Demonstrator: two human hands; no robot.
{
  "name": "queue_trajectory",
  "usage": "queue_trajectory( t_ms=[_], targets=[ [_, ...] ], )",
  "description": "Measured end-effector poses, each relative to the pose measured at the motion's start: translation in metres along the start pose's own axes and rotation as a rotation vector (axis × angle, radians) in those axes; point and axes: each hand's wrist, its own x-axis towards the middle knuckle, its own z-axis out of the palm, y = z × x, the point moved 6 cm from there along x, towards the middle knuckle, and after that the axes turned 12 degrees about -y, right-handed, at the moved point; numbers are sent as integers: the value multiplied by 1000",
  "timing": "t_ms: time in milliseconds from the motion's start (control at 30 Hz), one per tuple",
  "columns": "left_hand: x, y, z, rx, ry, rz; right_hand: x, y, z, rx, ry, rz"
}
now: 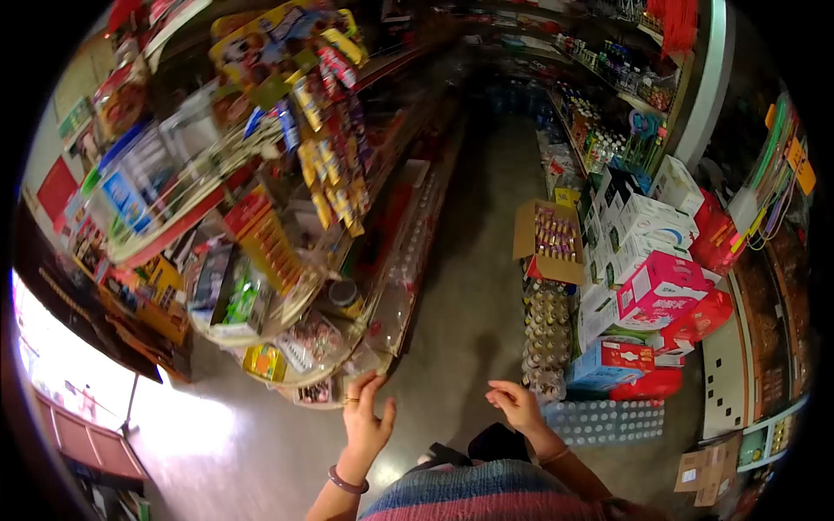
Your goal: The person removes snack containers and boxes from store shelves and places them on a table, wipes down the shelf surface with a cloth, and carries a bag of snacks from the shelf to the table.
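Observation:
My left hand (367, 424) is raised above the floor with its thumb apart from the fingers and nothing in it. It has a ring on one finger and a bangle (348, 481) round the wrist. Nearest to it is the rounded end of a tiered shelf (295, 379), just ahead and to the left. My right hand (519, 405) hangs in the air, palm inward, its fingers loosely bent and holding nothing I can see. Close by on its right are bottles with pale caps (546, 326) and a shrink-wrapped pack of bottles (604, 422).
Ahead runs a narrow aisle floor (486, 226). An open carton (527, 230) of small packets and stacked gift boxes (662, 291) line the right side. Hanging snack packets (330, 178) jut out at left. A flattened cardboard box (708, 473) lies at lower right; a bright doorway (61, 356) opens at left.

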Motion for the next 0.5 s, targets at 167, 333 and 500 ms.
queue_trajectory(
  t_ms=[167, 333, 500],
  targets=[
    [115, 6, 74, -55, -137, 127, 43, 57, -95, 55, 193, 71],
    [230, 36, 137, 63, -172, 204, 130, 67, -181, 183, 218, -92],
    [341, 65, 166, 88, -148, 234, 246, 39, -261, 65, 140, -125]
  ],
)
